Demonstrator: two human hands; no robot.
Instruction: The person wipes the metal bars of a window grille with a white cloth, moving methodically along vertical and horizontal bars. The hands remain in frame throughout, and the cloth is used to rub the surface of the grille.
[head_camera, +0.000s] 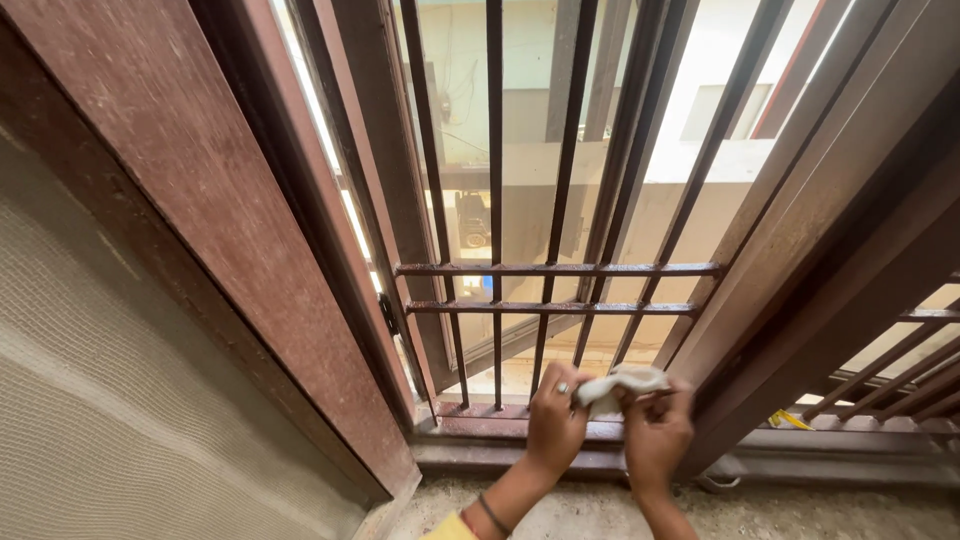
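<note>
Head view shows both hands low at a barred window. The left hand (556, 425) and the right hand (657, 430) each pinch one end of a white cloth (620, 383), held between them just above the sill (480, 440) and in front of the iron bars (495, 200). The cloth could slip through the gaps and fall outside if one grip loosens. Knuckles have little room between bars and the brown frame (760, 330); behind the hands, space is free.

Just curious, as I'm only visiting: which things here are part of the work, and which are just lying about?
In use: left hand, right hand, white cloth held between them, brown window grille, bottom rail.

Lying about: yellow scrap on the right sill, mesh screen at left.
</note>
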